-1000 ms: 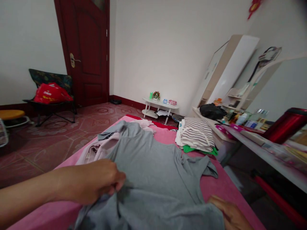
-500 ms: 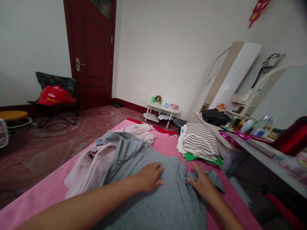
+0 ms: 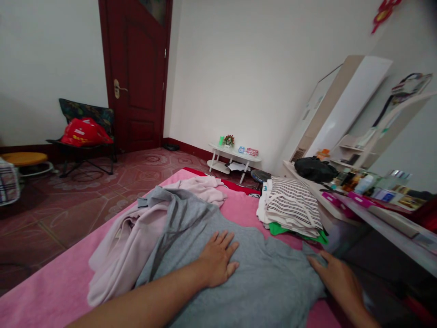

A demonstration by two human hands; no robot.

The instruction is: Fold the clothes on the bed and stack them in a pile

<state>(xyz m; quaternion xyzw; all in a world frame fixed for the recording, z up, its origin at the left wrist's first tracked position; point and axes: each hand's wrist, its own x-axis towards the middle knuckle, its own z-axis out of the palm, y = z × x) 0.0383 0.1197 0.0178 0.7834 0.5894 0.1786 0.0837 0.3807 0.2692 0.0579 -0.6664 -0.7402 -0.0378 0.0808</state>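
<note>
A grey T-shirt (image 3: 266, 278) lies spread on the pink bed cover (image 3: 51, 291). My left hand (image 3: 216, 259) rests flat on the shirt's middle, fingers stretched out. My right hand (image 3: 336, 278) lies on the shirt's right sleeve near the bed's right edge, fingers extended over the cloth. A pale pink garment (image 3: 126, 241) lies bunched to the left, partly under the grey shirt.
A folded pile with a striped top (image 3: 293, 207) over green cloth sits at the bed's far right. A cluttered dresser (image 3: 368, 200) runs along the right. Beyond the bed stand a small white table (image 3: 234, 157), a dark red door (image 3: 136, 73) and a chair holding a red bag (image 3: 83, 132).
My left hand let go of the shirt's left side, moved to its middle and flattened. My right hand slid outward to the right, pulling the crumpled sleeve flat.
</note>
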